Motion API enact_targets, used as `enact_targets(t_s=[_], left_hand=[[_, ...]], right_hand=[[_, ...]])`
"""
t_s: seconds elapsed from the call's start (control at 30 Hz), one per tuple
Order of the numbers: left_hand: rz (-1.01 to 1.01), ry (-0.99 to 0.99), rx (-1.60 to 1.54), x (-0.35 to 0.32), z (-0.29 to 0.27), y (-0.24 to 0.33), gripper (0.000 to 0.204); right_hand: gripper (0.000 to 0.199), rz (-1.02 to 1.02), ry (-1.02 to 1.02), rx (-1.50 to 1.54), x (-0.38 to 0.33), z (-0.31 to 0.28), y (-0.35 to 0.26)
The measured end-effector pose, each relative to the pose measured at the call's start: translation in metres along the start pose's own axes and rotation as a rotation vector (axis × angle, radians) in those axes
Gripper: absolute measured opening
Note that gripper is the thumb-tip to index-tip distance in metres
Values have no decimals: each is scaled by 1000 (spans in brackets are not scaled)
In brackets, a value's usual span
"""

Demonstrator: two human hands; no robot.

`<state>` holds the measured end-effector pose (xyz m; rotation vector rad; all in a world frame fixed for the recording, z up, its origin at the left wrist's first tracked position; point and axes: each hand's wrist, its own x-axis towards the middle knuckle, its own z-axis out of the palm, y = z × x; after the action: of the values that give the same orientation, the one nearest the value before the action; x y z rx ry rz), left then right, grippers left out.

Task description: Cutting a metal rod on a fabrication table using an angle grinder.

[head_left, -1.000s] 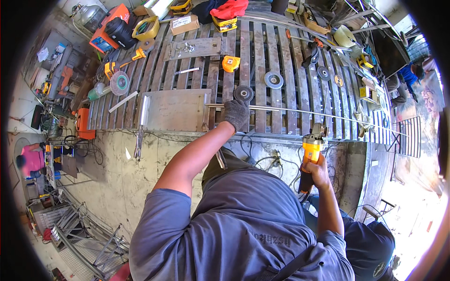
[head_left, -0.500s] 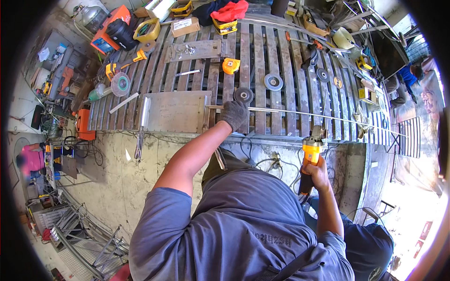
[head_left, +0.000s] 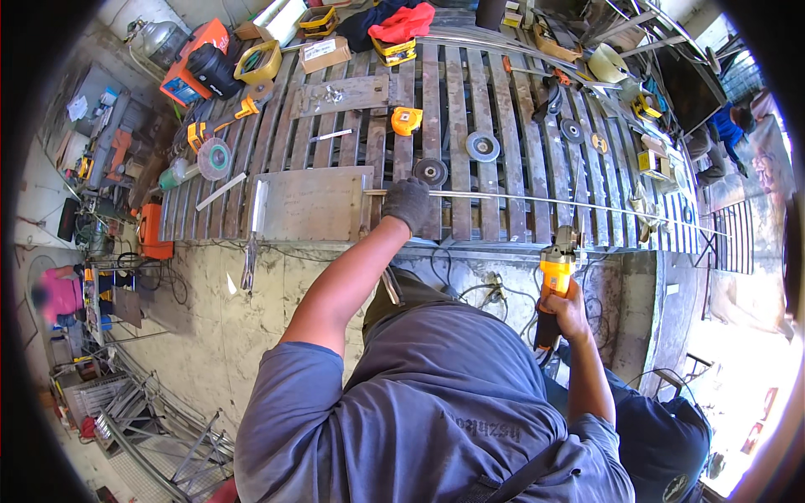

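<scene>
Left grip (head_left: 407, 204) apparently shifted along rod (head_left: 486, 196).

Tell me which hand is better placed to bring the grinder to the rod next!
Probably the right hand: it holds the grinder, which points toward the rod. The gloved left hand is holding the rod.

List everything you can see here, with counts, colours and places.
Slatted bench: one, grey, upper middle
Thin rod: at least one, silvery, across bench
Held grinder: one, yellow and black, bench's near side
Flat plates: two, grey, bench left
Loose discs: at least four, grey, dark, tan, bench centre and right
Tape measure: one, orange, bench centre
Red cloth: one, red, far edge
Other people: at least two, pink and blue clothing, far sides
Left hand: one, grey glove, around rod
Right hand: one, bare, around grinder
</scene>
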<state>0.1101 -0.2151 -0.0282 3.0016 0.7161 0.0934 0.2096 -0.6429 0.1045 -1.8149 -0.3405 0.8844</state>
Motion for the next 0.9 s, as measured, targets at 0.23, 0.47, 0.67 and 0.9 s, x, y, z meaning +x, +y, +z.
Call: enact_targets(t_s=[0.23, 0.47, 0.67, 0.9], left_hand=[[-131, -73, -109, 9, -7, -16, 24], [-189, -189, -45, 19, -26, -16, 24], [18, 35, -4, 16, -24, 37, 24], [510, -454, -315, -5, -86, 127, 43]], right_hand=[[32, 13, 16, 7, -9, -4, -5], [38, -37, 15, -12, -19, -19, 1], [37, -36, 47, 138, -23, -23, -5], [40, -168, 90, 147, -12, -34, -49]])
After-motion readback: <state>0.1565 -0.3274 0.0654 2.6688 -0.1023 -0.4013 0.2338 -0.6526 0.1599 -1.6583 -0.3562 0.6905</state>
